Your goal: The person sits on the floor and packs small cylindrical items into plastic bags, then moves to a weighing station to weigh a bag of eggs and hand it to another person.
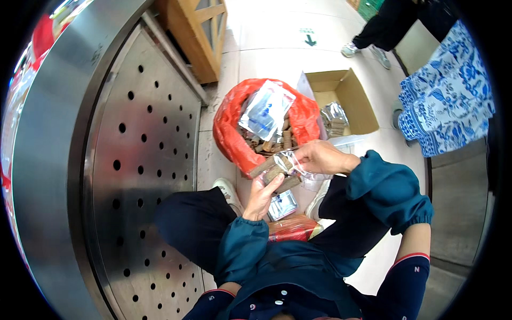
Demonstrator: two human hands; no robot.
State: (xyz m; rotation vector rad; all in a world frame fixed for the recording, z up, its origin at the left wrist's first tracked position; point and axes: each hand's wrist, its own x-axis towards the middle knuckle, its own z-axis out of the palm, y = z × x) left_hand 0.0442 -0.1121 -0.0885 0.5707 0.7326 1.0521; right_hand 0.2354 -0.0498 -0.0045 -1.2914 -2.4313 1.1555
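Several brown rolled bark sticks (275, 173), which look like cassia cinnamon, lie in my left hand (261, 197) with the thumb pressed over them. My right hand (320, 157) pinches a clear plastic bag (298, 167) at the right ends of the sticks. Part of the bag lies over the sticks; how far they sit inside it is hard to tell. Just beyond both hands stands an open red plastic bag (228, 120) full of loose bark pieces (260, 146). Flat clear-and-silver packets (266, 106) rest on top of that bark.
Right of the red bag, an open cardboard box (358, 102) holds filled clear packets (335, 120). Between my feet lie a silver packet stack (283, 205) and a red plastic package (294, 229). A perforated metal panel (148, 180) stands left. Another person's legs (384, 24) and blue-white patterned cloth (448, 92) are at right.
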